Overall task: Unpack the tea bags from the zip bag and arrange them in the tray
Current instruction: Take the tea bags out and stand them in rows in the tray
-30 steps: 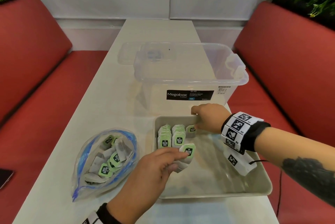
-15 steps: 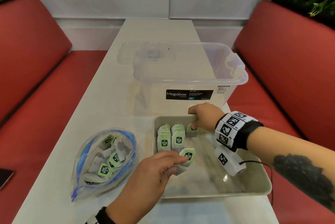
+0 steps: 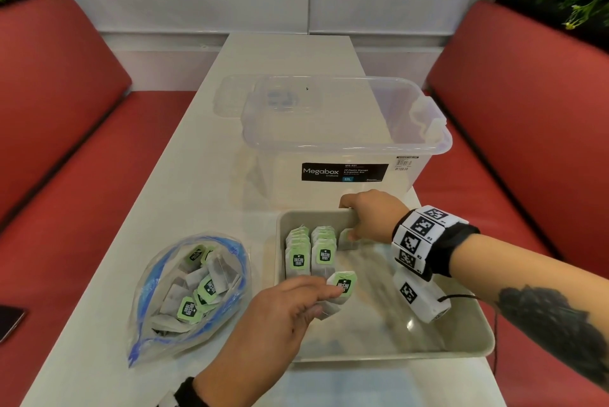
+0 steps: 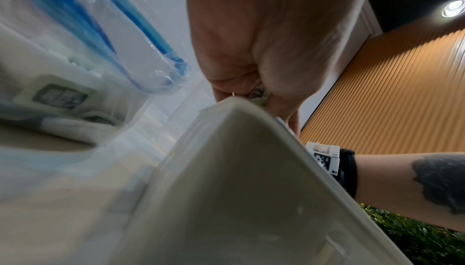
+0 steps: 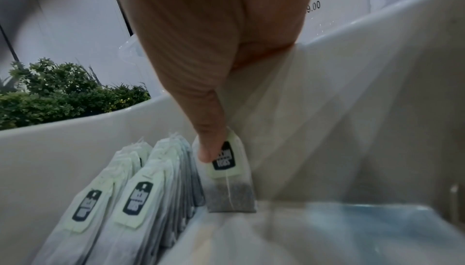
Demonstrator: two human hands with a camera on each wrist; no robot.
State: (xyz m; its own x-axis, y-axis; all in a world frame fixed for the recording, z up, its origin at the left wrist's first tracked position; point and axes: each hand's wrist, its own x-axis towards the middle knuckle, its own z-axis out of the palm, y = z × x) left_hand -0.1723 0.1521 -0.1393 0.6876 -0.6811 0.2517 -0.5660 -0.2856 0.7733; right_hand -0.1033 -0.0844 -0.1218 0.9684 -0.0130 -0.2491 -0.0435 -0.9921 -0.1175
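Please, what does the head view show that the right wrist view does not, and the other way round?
Only the head view: the zip bag, with tea bags inside, left of the tray, and the left hand pinching a lifted tea bag over the tray.
Only the right wrist view: the string and dark leaves of the upright tea bag, and a fingertip on its tag.
Both: the tray, two rows of tea bags, and the right hand holding the upright tea bag by the far wall.

Zip bag (image 3: 188, 294) on bench (image 3: 197, 195), left of tray (image 3: 395, 357). Two rows of tea bags (image 3: 309, 255) in tray's far-left corner, single tea bag (image 3: 346, 240) just right of them. Storage box (image 3: 346, 143) behind tray.
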